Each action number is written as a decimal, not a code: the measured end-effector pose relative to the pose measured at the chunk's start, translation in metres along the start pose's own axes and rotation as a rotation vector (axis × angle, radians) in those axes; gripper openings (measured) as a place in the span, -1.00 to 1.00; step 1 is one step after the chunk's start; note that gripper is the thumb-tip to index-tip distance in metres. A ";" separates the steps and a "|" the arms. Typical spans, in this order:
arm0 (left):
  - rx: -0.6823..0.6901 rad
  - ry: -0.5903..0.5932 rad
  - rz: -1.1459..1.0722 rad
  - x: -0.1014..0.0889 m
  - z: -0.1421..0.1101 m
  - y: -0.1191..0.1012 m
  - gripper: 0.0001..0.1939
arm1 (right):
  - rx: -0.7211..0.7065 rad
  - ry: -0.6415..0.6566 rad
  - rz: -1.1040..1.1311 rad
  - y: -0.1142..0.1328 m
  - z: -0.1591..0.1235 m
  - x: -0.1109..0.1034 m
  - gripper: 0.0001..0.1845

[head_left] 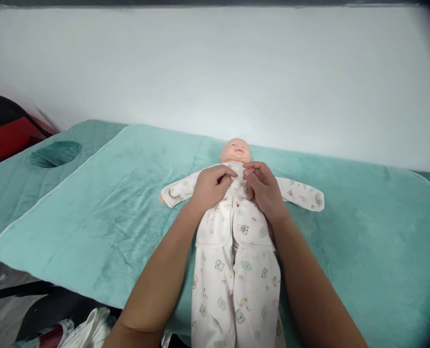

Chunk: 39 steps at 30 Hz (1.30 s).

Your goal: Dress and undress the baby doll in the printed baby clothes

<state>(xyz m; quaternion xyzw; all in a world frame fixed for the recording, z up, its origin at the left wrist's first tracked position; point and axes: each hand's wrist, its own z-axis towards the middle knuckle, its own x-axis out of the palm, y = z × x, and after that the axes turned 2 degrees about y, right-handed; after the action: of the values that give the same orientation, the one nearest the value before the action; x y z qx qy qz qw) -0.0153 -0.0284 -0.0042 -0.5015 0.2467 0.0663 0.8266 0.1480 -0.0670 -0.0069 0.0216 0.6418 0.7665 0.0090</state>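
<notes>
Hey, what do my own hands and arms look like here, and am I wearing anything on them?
Your left hand and right hand are bare, with no gloves, rings or watch visible. No sleeves show on either forearm.

Both hands, left (214, 186) and right (263, 187), touch the chest of a doll (235, 151) in white patterned clothes (220, 232). Its head lies just beyond the grip; green cloth (102, 208) spreads around and beneath.

White wall (215, 82) — red-black item (7, 137)
</notes>
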 end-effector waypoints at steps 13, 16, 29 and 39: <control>-0.168 0.583 -0.355 -0.043 -0.007 -0.007 -0.79 | -0.016 0.343 -1.049 0.061 -0.046 0.002 -0.60; -0.203 0.699 -0.272 -0.048 -0.008 -0.012 -0.73 | -0.045 0.370 -1.079 0.064 -0.049 0.002 -0.65; -0.164 0.643 -0.532 -0.048 -0.012 -0.017 -0.80 | 0.269 0.609 -0.120 0.037 -0.016 -0.015 -0.68; -0.222 0.692 -0.686 -0.037 -0.010 -0.012 -0.82 | 0.245 0.628 -0.023 0.029 -0.014 -0.016 -0.70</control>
<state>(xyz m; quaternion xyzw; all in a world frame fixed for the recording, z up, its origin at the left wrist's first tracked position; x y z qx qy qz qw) -0.0471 -0.0373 0.0191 -0.6314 0.3187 -0.3538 0.6121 0.1635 -0.0871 0.0189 -0.2219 0.7008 0.6527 -0.1831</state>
